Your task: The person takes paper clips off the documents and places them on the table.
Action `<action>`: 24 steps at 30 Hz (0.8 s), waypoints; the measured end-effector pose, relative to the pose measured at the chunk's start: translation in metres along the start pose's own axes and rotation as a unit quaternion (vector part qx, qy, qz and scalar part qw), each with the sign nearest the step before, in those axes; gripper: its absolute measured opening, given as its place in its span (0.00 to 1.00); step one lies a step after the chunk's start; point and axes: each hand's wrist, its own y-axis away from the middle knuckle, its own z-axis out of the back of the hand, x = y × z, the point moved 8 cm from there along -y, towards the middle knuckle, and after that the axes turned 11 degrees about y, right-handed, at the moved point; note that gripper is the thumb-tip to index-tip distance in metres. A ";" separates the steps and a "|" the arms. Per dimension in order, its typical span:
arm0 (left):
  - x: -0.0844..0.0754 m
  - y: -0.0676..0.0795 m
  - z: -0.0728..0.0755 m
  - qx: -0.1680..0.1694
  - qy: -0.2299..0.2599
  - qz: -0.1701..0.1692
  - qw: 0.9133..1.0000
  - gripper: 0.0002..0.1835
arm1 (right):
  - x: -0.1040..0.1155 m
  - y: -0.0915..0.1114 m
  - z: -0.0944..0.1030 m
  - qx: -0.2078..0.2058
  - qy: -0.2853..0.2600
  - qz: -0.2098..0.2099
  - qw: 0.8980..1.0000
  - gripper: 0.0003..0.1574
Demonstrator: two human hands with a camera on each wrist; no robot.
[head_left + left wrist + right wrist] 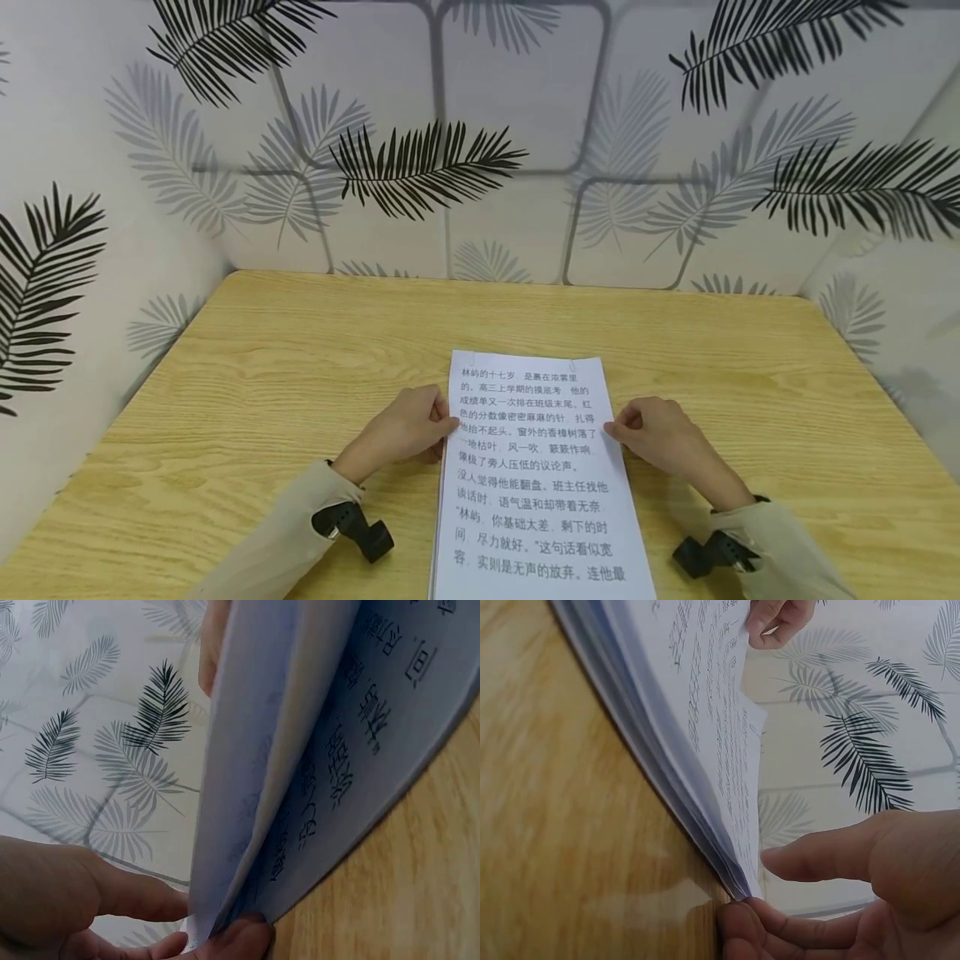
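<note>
Left hand: placed at the left edge of a stack of printed sheets, the edge being pinched between thumb and fingertips, as seen in the left wrist view. Right hand: set against the right edge of the same stack, fingers curled at the lower sheets and thumb over the top. Stack: laid flat on the wooden counter, near its front edge, between both hands, with a leaf-patterned wall behind.
</note>
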 end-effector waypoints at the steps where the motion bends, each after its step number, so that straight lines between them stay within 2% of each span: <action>1: 0.000 -0.001 0.000 -0.002 0.012 -0.004 1.000 0.07 | 0.000 0.000 0.000 -0.002 -0.005 0.001 1.000 0.14; 5: 0.003 -0.004 0.001 -0.007 0.049 -0.008 0.999 0.26 | 0.001 -0.001 -0.001 -0.008 -0.027 0.005 1.000 0.11; 7: 0.007 -0.007 0.002 -0.005 0.065 -0.001 0.998 0.29 | 0.002 -0.002 -0.002 -0.009 -0.039 0.006 0.999 0.10; 11: 0.014 -0.012 0.004 0.006 0.105 0.017 0.994 0.21 | 0.002 -0.002 -0.003 -0.006 -0.066 0.002 0.998 0.09; 16: 0.020 -0.017 0.012 -0.003 0.103 0.022 0.994 0.12 | -0.001 -0.003 -0.005 -0.003 -0.083 -0.002 0.997 0.09; 20: 0.014 -0.016 0.012 -0.002 0.095 -0.018 0.995 0.08 | -0.002 -0.003 -0.005 -0.006 -0.089 0.003 0.996 0.10; 24: 0.010 -0.014 0.009 0.008 0.140 -0.033 0.990 0.07 | -0.001 -0.004 -0.005 -0.010 -0.097 0.008 0.995 0.10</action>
